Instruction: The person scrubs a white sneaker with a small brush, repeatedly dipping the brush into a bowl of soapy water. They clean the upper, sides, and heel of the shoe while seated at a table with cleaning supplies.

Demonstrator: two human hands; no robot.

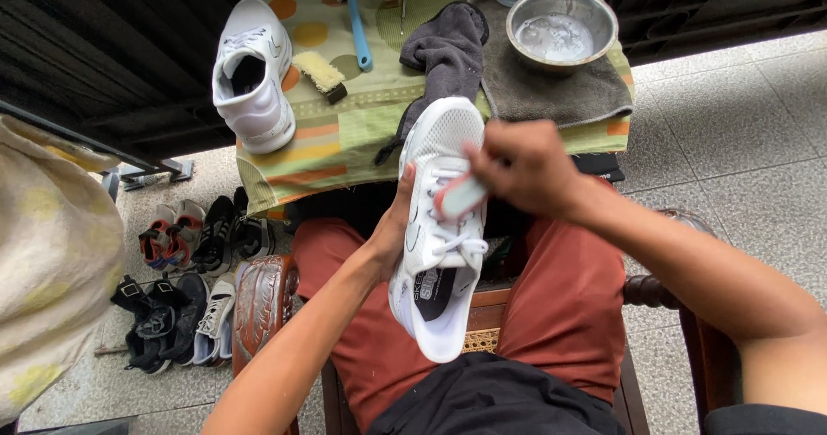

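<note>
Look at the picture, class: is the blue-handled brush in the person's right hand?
No. The blue-handled brush lies on the table cloth, while the right hand holds a small white brush against the white sneaker.

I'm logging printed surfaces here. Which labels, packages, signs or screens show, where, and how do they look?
Insole label: inside the white sneaker held by the left hand; dark patch, pale print.
Side emblem: on the white sneaker on the table; thin grey mark.
No packages, signs or screens.

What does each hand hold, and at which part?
Left hand grips the white sneaker by its side, at mid-length. Right hand holds a small brush by its back.
</note>
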